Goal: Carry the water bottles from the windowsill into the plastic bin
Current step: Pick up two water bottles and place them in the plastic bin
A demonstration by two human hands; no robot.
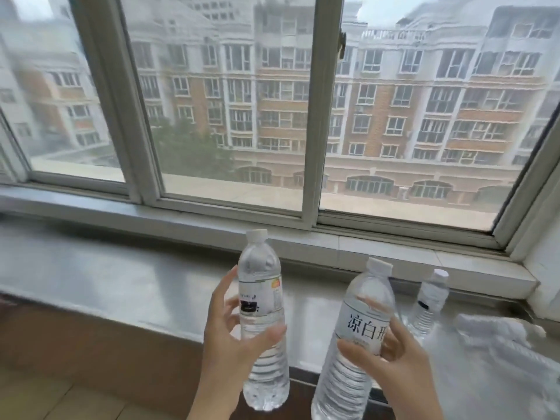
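Note:
My left hand grips a clear water bottle with a white cap around its middle, held upright in front of the grey windowsill. My right hand grips a second clear bottle with a white label in black characters, tilted slightly right. A third, smaller bottle stands on the sill at the right. Beside it a further clear bottle lies on its side. The plastic bin is not in view.
A sliding window with grey frames rises behind the sill, showing apartment buildings outside. A raised ledge runs along the window base. Brown wall and tiled floor lie below the sill at the lower left.

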